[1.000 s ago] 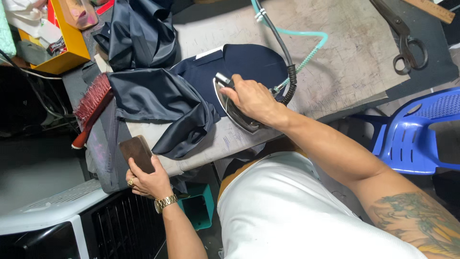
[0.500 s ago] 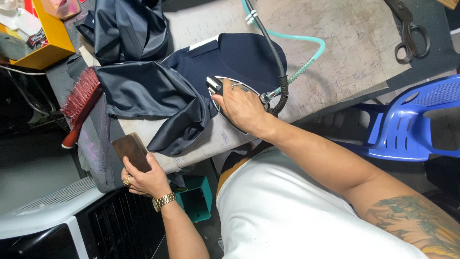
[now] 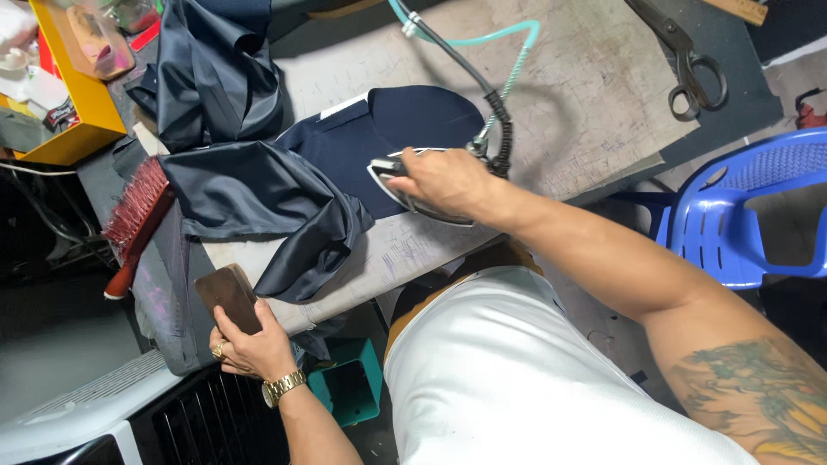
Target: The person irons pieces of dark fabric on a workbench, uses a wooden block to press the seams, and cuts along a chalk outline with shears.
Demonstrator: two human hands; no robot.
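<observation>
My right hand (image 3: 444,179) grips the handle of a steam iron (image 3: 405,185) that rests on a dark navy garment (image 3: 388,129) spread on the worn grey pressing table (image 3: 586,103). A black cord and a teal hose (image 3: 495,52) run from the iron's back up across the table. Shiny dark lining fabric (image 3: 267,207) is bunched to the left of the iron. My left hand (image 3: 250,344), with a ring and a gold watch, holds a brown wooden block (image 3: 228,297) at the table's near-left edge.
A red-bristled brush (image 3: 133,220) lies at the table's left end. More dark cloth (image 3: 215,69) is piled at the back left beside a yellow box (image 3: 73,95). Large scissors (image 3: 685,60) lie at the far right. A blue plastic chair (image 3: 749,215) stands on the right.
The view has drifted slightly. My right hand stays on the iron over the navy garment, and my left hand keeps holding the wooden block at the table edge.
</observation>
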